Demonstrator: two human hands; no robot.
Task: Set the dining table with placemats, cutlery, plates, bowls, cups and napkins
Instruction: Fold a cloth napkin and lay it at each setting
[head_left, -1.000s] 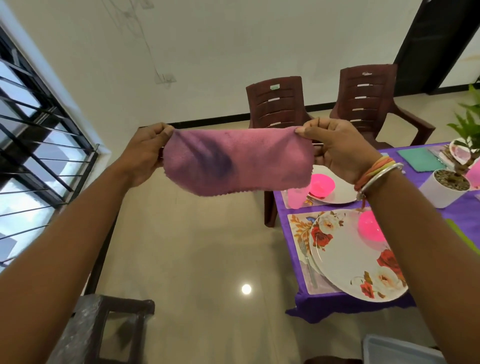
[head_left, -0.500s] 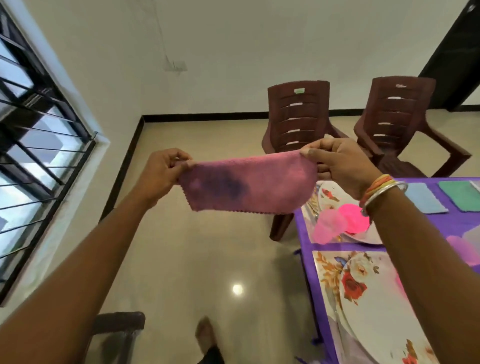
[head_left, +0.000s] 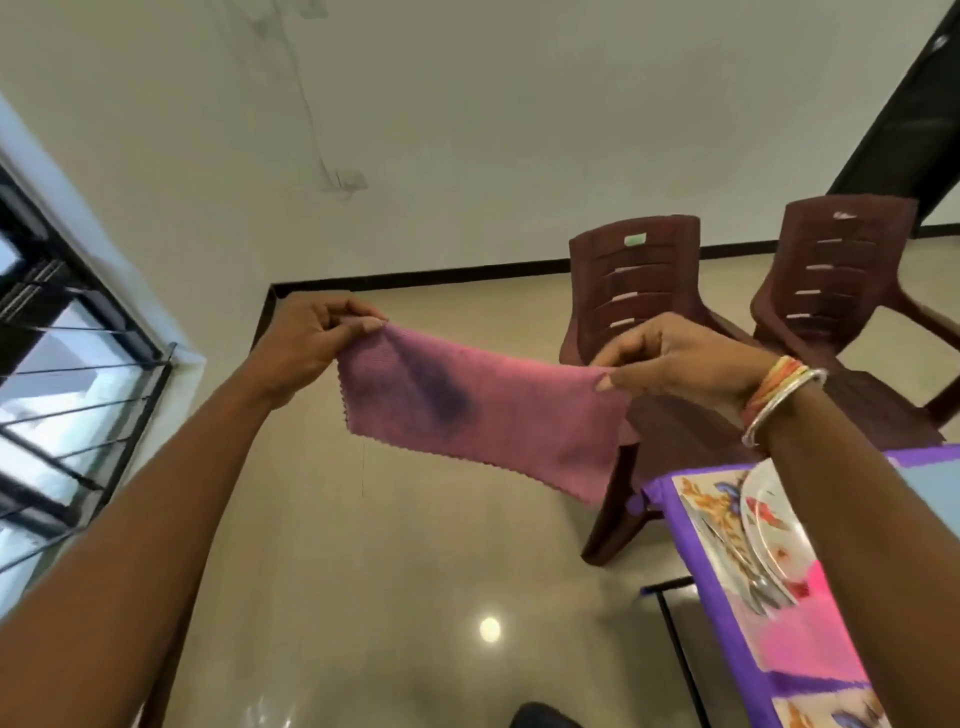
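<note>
**Pink napkin (head_left: 483, 415) held taut between both hands, left of the table**

1. Napkin: textured pink cloth with a zigzag-cut lower edge and a dark purple stain (head_left: 441, 395) left of its centre. It hangs in the air over the floor (head_left: 389, 571), clear of the table and touching no surface.
2. Left hand (head_left: 306, 348): thumb and fingers pinch the napkin's upper left corner.
3. Right hand (head_left: 685, 364): thumb and fingers pinch the upper right corner. This corner sits lower than the left one, so the top edge slopes down to the right. Bangles (head_left: 779, 400) circle the right wrist.
4. Table: its near left corner shows at lower right, covered in a purple cloth (head_left: 693, 566). A floral placemat (head_left: 696, 499) lies on it and carries a white floral plate (head_left: 769, 525). Cutlery (head_left: 753, 582) lies on the placemat just left of the plate. A bright pink item (head_left: 810, 623) below the plate is too blurred to identify.
5. Surroundings: two dark brown plastic chairs (head_left: 634, 280) (head_left: 841, 270) stand behind the napkin, at the table's far side. A barred window (head_left: 62, 389) occupies the left wall.
</note>
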